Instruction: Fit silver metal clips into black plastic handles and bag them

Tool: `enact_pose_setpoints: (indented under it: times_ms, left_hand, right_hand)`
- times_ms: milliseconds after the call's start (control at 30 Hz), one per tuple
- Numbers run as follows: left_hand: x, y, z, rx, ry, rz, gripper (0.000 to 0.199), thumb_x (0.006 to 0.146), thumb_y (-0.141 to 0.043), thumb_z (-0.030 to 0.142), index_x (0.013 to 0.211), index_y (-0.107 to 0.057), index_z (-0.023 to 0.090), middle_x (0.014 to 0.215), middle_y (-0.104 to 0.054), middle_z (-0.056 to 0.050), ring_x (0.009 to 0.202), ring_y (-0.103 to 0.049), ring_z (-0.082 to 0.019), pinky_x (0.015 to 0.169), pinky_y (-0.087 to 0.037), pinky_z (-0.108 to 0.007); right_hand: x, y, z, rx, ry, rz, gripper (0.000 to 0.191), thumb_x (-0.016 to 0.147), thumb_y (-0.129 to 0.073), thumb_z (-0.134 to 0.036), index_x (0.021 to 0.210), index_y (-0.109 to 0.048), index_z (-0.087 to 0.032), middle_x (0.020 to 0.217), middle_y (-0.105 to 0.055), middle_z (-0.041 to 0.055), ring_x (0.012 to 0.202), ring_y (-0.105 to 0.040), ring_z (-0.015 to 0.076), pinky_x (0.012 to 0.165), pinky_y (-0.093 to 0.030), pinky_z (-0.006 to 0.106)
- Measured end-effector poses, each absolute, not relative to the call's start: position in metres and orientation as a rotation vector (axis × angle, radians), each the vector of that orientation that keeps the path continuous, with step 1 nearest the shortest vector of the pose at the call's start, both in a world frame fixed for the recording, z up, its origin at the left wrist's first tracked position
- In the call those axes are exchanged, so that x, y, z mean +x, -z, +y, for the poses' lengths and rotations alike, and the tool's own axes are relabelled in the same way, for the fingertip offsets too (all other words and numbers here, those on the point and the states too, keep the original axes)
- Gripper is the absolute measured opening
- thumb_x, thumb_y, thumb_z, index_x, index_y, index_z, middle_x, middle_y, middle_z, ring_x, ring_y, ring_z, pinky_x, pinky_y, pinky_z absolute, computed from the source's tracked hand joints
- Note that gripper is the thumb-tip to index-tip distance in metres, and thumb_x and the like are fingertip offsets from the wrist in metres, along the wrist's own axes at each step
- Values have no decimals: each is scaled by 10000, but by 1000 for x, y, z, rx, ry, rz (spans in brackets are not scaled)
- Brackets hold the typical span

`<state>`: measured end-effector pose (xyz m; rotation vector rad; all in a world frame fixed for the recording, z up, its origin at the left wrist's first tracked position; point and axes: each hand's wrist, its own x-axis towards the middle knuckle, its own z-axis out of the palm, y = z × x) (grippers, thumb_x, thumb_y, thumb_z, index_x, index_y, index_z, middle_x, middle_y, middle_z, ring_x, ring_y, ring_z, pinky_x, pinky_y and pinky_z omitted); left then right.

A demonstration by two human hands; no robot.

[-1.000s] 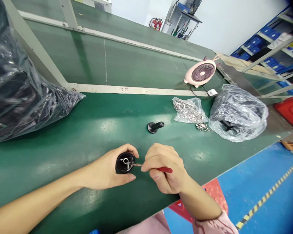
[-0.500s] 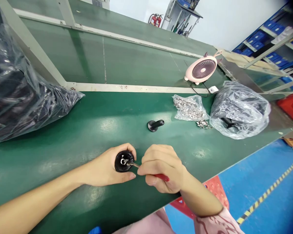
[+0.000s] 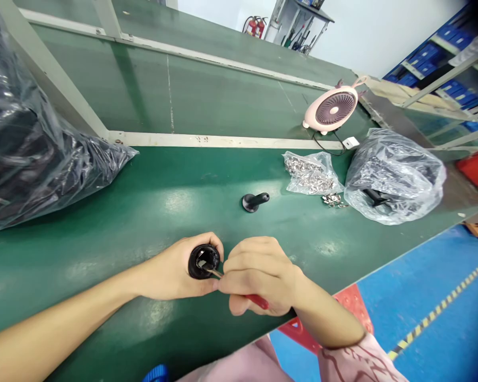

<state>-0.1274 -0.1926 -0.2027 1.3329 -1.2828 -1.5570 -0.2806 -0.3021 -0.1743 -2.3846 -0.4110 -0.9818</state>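
Your left hand is holding a glossy black, hollow round part over the green bench, grip clamped around its sides. Your right hand is clasping a red-handled metal tool, its tip pointing inside, possibly touching a silvery piece.

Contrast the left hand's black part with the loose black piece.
The black part is held in the left hand; the loose piece rests on the table, untouched. The black part shows a hollow opening with metal inside; the loose piece shows a disc and stem. Both are black.
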Motion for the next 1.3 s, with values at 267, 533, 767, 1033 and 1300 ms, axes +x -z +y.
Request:
enact_pose_setpoints:
  times_ms: [267,533,767,1033,1300]
  left_hand:
    - [-127,199,-195,1306,1580,-1294,305,689,-670,204,878,-430,193,755,-502,60,657,-425,-89,570,-383,-204]
    - [-117,203,-192,1134,1565,-1412,309,758,-591,280,1007,-429,197,868,-505,15,752,-455,-133,665,-392,-247]
    - [-112,201,-194,1106,1651,-1311,263,771,-405,230,1021,-478,196,916,-525,0,836,-456,-169,735,-369,-264]
    - [-123,205,-192,1238,1522,-1170,233,753,-345,141,898,-521,186,788,-534,25,718,-445,-132,660,-360,-241]
    - [-125,205,-194,1311,1489,-1204,192,786,-353,173,902,-506,184,730,-468,37,660,-384,-116,605,-321,-229]
  right_hand:
    - [-278,168,-295,-2480,974,-498,353,949,-414,-327,715,-599,-138,589,-580,9,541,-519,98,472,-405,239]
    - [-279,167,-294,-2512,963,-426,319,943,-427,-307,718,-583,-143,601,-583,7,547,-521,102,489,-414,243]
    - [-280,168,-290,-2578,985,-357,318,936,-451,-294,687,-580,-142,585,-561,3,542,-524,90,491,-404,234]
    - [-281,166,-288,-2558,1018,-317,311,943,-432,-273,709,-572,-124,580,-567,14,541,-543,96,491,-436,231]
    - [-291,164,-298,-2352,1127,-209,200,927,-435,-232,812,-568,-138,660,-562,28,594,-550,106,531,-488,240]
